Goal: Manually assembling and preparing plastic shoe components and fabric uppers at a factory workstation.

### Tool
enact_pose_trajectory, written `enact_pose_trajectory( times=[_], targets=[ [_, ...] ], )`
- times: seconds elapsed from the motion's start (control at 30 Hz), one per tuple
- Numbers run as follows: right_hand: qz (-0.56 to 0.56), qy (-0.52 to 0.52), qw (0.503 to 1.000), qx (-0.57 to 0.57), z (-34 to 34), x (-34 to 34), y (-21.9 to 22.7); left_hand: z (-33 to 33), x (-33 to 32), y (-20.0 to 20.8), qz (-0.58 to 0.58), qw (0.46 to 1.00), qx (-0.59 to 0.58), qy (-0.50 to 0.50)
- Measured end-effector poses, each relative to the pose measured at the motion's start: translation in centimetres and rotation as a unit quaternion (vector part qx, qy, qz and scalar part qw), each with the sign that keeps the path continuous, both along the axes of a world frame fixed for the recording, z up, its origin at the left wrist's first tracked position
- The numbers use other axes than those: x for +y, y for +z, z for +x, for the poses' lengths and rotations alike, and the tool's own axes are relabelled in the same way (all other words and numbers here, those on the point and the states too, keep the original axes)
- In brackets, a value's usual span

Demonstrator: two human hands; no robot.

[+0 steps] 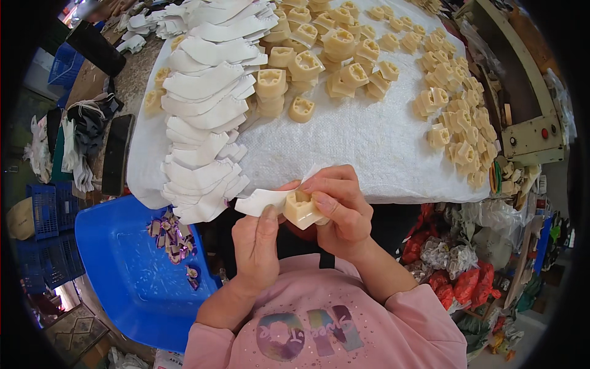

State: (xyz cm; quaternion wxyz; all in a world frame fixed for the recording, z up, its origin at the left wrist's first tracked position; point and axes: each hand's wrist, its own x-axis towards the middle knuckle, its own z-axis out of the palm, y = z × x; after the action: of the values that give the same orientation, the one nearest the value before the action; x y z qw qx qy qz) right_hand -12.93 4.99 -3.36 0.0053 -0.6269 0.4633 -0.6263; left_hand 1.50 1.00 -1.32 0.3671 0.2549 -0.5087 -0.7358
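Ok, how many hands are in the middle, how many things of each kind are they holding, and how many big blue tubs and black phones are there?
Hands: 2 (left hand, right hand)
Held cream moulded block: 1
Held white curved cut-out: 1, as far as shows
Blue plastic tub: 1
Black smartphone: 1
Total: 6

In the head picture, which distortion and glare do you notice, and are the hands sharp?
Head view: black vignetting rounds the corners; the blue crates near the left rim look skewed; light glares white at lower left; a highlight sits on the cream piece; the left hand and right hand look fairly sharp.
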Motion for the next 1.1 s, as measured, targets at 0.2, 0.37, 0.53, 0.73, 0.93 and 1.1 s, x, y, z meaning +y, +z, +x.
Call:
enact_pose_trajectory(
  times=[0.2,0.37,0.53,0.73,0.93,1.1],
  targets=[
    [-0.024,-0.089,0.991,0.096,0.0,-0.9,-0.7,-0.3,-0.2,-0.7,-0.063,0.998,-0.003,0.001],
    [0.008,-0.107,0.990,0.090,0.1,-0.5,-0.6,0.4,-1.1,-0.5,-0.143,0.985,-0.092,0.009],
    [0.123,-0.103,0.965,0.208,-0.1,0.4,2.8,0.4,-1.2,-0.4,-0.156,0.971,-0.118,0.140],
    [0.255,-0.065,0.924,0.278,-0.2,0.9,3.3,0.1,-0.3,-1.6,-0.194,0.953,-0.194,0.127],
    [0.213,-0.055,0.924,0.313,-0.5,0.7,2.4,-0.5,-0.5,-2.1,-0.396,0.882,-0.219,0.135],
    [0.232,-0.027,0.948,0.215,-1.4,0.6,1.1,-0.1,-0.7,-1.9,-0.336,0.919,-0.180,0.101]
  ],
)
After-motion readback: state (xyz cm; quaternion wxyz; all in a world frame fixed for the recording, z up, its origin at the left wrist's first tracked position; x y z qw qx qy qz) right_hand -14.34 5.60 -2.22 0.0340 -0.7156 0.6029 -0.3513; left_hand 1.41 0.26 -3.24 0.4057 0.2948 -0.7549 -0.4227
